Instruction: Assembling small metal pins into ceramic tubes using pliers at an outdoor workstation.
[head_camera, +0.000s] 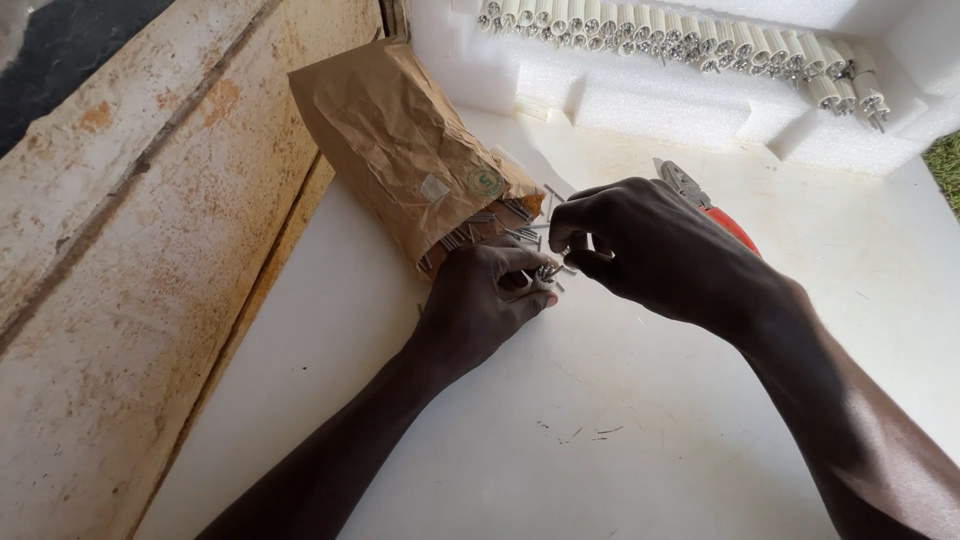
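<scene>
Head view: left hand (478, 300) rests on the white surface (600, 420), fingers curled around a small bunch of thin metal nails (545, 275), thumb pressing them in. Right hand (640, 240) comes in from the right, its fingers pinched at the same bunch; looks like it is grasping one nail, but the contact is too small to be sure. The nails sit between the two sets of fingers, touching both. Their long axes run roughly left to right, a bit fanned out. More loose nails (515, 215) lie just beyond the fingers, spilling from the mouth of a crumpled brown paper bag (400, 140) lying on its side. Both hands are about equally near. Red-handled pliers (705, 205) lie just behind the right hand, partly hidden. Farther off, a white foam tray (650, 100) holds a row of white plugs (680, 40). Rusty panel (130, 250) to the left.
</scene>
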